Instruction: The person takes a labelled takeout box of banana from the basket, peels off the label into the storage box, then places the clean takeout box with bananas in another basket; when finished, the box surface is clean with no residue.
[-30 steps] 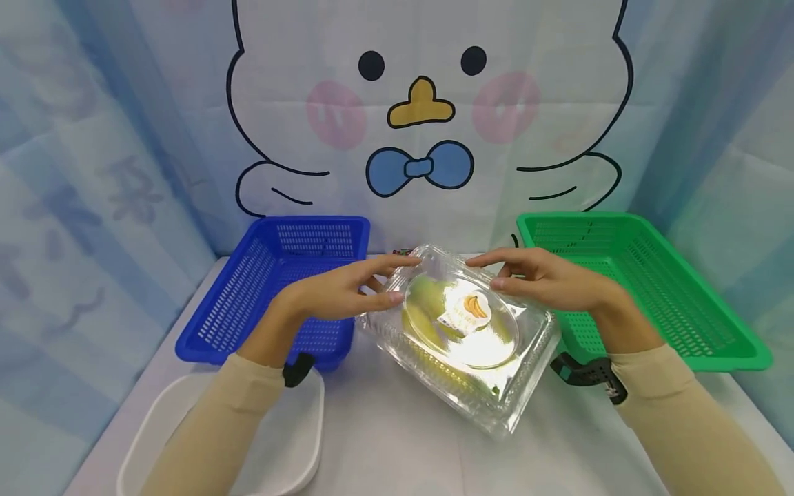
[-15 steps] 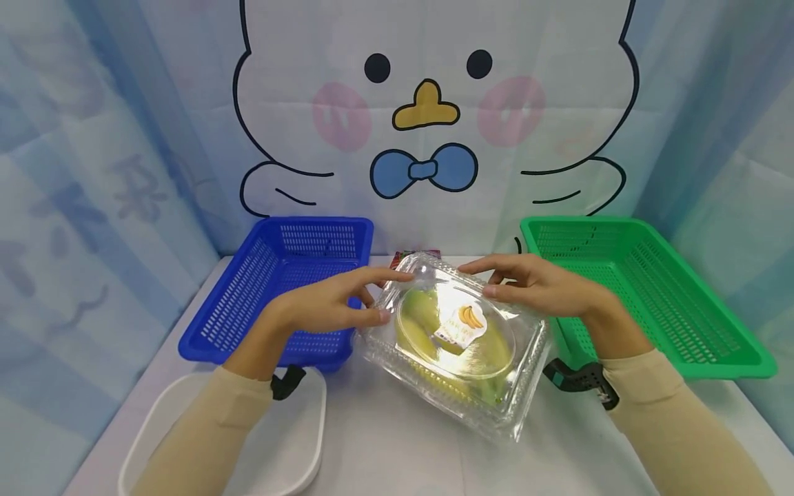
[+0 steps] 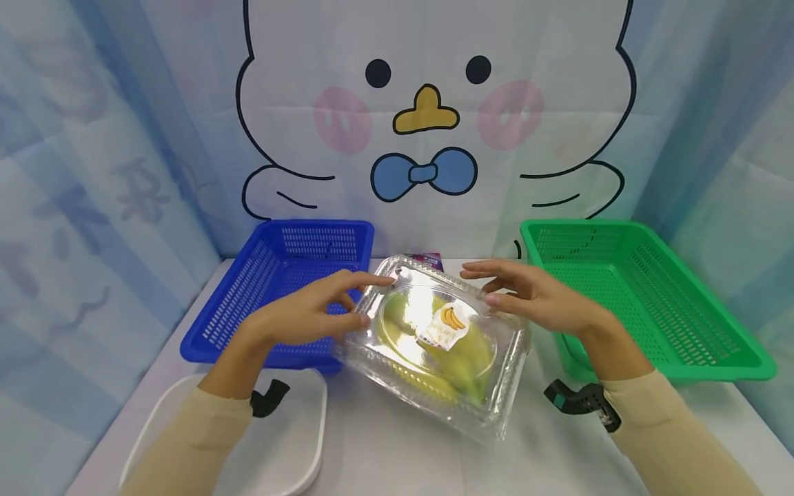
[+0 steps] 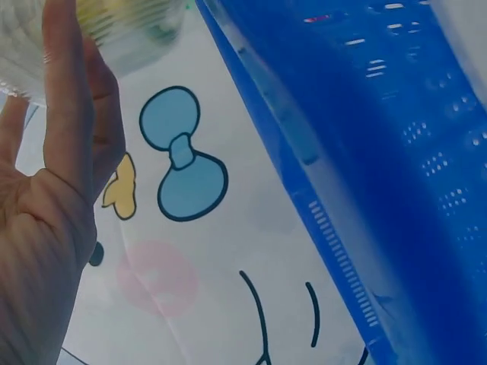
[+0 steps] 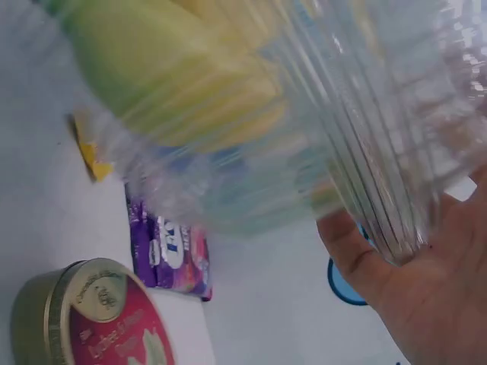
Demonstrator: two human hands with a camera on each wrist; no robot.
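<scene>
A clear plastic clamshell box point(image 3: 397, 358) with yellow-green bananas point(image 3: 462, 358) inside hangs tilted above the white table. Its lid bears a white label point(image 3: 443, 327) printed with bananas. My left hand point(image 3: 304, 310) holds the left edge, thumb and forefinger on the lid side, other fingers behind. At the upper right edge is my right hand point(image 3: 540, 293), its thumb against the box. In the right wrist view the ribbed rim sits between the thumb and fingers of my right hand point(image 5: 426, 289). The left wrist view shows my left hand point(image 4: 61, 167) reaching up to the box's edge.
A blue basket point(image 3: 226, 310) stands at the left and a green basket point(image 3: 701, 310) at the right. A white tray point(image 3: 319, 420) lies front left. Behind the box are a purple packet point(image 5: 171, 247) and a round tin point(image 5: 99, 319) with a red lid.
Both hands have carried the box a little to the left and slightly down. The left hand has shifted left with it, and more of the packet behind shows.
</scene>
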